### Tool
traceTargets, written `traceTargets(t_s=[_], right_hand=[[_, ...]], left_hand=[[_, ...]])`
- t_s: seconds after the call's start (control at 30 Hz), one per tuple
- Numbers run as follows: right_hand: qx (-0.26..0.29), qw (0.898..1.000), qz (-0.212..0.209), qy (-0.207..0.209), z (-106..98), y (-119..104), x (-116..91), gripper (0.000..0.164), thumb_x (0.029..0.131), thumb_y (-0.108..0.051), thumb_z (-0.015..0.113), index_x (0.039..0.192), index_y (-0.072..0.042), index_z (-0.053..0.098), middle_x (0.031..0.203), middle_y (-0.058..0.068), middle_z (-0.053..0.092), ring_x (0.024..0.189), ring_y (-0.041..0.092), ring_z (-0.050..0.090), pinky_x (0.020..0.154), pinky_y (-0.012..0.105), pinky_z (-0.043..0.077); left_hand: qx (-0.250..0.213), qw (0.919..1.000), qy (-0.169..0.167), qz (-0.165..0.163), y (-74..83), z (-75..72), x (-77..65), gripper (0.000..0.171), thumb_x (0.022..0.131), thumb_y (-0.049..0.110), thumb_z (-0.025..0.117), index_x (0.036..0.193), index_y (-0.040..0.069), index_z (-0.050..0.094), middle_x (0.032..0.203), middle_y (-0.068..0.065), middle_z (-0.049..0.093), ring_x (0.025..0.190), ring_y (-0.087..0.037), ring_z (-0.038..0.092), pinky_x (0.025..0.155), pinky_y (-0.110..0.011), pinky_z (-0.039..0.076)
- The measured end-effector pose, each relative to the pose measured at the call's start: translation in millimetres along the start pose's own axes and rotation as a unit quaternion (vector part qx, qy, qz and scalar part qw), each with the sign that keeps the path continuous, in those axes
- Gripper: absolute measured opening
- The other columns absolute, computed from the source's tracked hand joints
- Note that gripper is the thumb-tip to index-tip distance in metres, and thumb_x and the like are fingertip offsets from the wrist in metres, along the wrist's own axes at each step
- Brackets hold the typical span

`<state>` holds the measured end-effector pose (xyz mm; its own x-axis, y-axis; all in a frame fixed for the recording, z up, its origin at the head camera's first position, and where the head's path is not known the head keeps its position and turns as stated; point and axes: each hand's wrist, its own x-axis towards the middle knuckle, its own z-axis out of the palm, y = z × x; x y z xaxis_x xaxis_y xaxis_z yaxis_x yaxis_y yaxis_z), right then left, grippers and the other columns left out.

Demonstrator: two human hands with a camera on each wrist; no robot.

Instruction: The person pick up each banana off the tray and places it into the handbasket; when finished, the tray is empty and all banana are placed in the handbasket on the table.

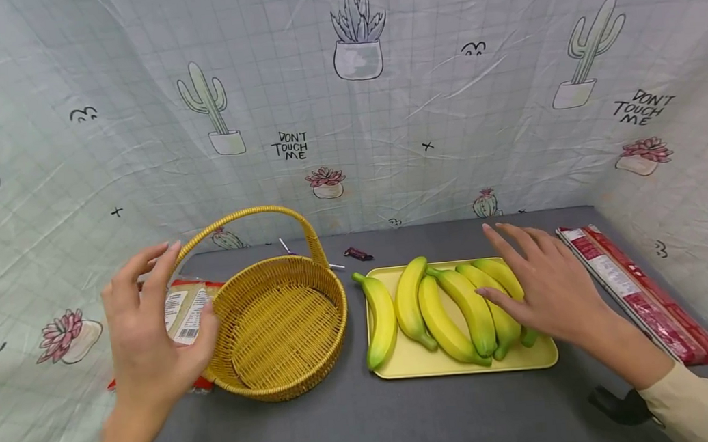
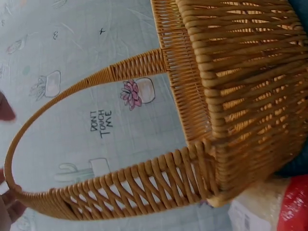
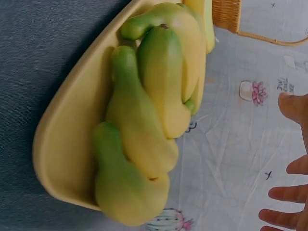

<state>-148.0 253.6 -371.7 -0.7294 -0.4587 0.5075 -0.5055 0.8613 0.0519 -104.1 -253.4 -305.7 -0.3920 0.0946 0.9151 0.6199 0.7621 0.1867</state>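
A round wicker basket (image 1: 282,335) with a tall arched handle (image 2: 130,180) stands left of the middle of the table. My left hand (image 1: 151,324) is at its left side, thumb spread from the bent fingers. In the left wrist view, fingertips (image 2: 12,204) appear beside the top of the handle; whether they touch it is unclear. Right of the basket, several yellow-green bananas (image 1: 437,318) lie on a pale yellow tray (image 1: 401,372); the leftmost overlaps the tray's edge. Over the tray's right end hovers my right hand (image 1: 549,282), fingers spread and holding nothing.
A red-edged bag (image 1: 187,308) is partly hidden behind my left hand and the basket. Behind the tray lies a small dark wrapped candy (image 1: 358,253), with a thin white stick (image 1: 337,267) by the basket. A long red package (image 1: 642,290) lies at the right. Printed cloth hangs behind.
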Motion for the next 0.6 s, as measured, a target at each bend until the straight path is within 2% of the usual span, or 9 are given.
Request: traceTargets(t_s=[0.13, 0.2, 0.27, 0.37, 0.53, 0.6], right_hand=[[-0.011, 1.0, 0.02, -0.01, 4.5, 4.7, -5.2, 0.088, 0.099, -0.063, 0.063, 0.167, -0.014, 0.036, 0.147, 0.023, 0.052, 0.122, 0.051, 0.053, 0.092, 0.069, 0.049], [-0.018, 0.999, 0.029, -0.018, 7.2, 6.9, -7.5, 0.088, 0.097, -0.057, 0.069, 0.167, -0.014, 0.037, 0.144, 0.023, 0.053, 0.119, 0.05, 0.055, 0.088, 0.069, 0.051], [-0.019, 0.999, 0.038, -0.025, 9.7, 9.0, -9.7, 0.089, 0.095, -0.052, 0.074, 0.166, -0.014, 0.037, 0.141, 0.023, 0.055, 0.117, 0.05, 0.056, 0.086, 0.068, 0.052], [-0.009, 0.999, 0.044, -0.029, 13.8, 11.1, -11.8, 0.088, 0.092, -0.044, 0.08, 0.164, -0.013, 0.041, 0.137, 0.024, 0.057, 0.115, 0.05, 0.057, 0.084, 0.068, 0.053], [0.017, 0.998, 0.058, -0.033, 21.1, 15.3, -15.4, 0.079, 0.092, -0.035, 0.081, 0.16, -0.012, 0.047, 0.136, 0.025, 0.058, 0.115, 0.05, 0.058, 0.083, 0.068, 0.053], [0.026, 0.997, 0.069, -0.038, 24.7, 17.9, -18.0, 0.077, 0.092, -0.034, 0.081, 0.159, -0.012, 0.048, 0.136, 0.025, 0.058, 0.114, 0.049, 0.059, 0.079, 0.067, 0.054]], left_hand=[[0.012, 0.9982, -0.039, -0.044, -8.9, -10.9, -11.8, 0.08, 0.084, 0.044, 0.069, 0.15, 0.0, 0.057, 0.143, -0.029, 0.052, 0.124, -0.051, 0.044, 0.103, -0.045, 0.034], [0.011, 0.997, -0.044, -0.062, -12.8, -15.3, -18.0, 0.081, 0.083, 0.042, 0.071, 0.152, 0.001, 0.055, 0.144, -0.029, 0.051, 0.126, -0.047, 0.046, 0.105, -0.037, 0.038], [0.013, 0.9962, -0.038, -0.077, -15.8, -18.6, -24.7, 0.081, 0.082, 0.037, 0.074, 0.152, 0.002, 0.055, 0.145, -0.027, 0.051, 0.121, -0.044, 0.051, 0.1, -0.025, 0.041], [0.012, 0.9949, -0.021, -0.098, -19.0, -22.0, -35.4, 0.077, 0.079, 0.026, 0.076, 0.15, 0.002, 0.058, 0.144, -0.025, 0.054, 0.112, -0.034, 0.057, 0.084, -0.008, 0.04], [0.013, 0.9907, -0.005, -0.136, -20.8, -27.5, -50.4, 0.071, 0.076, 0.014, 0.08, 0.144, 0.0, 0.063, 0.138, -0.023, 0.059, 0.108, -0.005, 0.059, 0.077, -0.001, 0.045], [0.016, 0.9891, -0.003, -0.146, -19.8, -29.1, -53.8, 0.068, 0.077, 0.01, 0.08, 0.141, -0.002, 0.064, 0.135, -0.023, 0.06, 0.104, 0.001, 0.058, 0.076, -0.001, 0.046]])
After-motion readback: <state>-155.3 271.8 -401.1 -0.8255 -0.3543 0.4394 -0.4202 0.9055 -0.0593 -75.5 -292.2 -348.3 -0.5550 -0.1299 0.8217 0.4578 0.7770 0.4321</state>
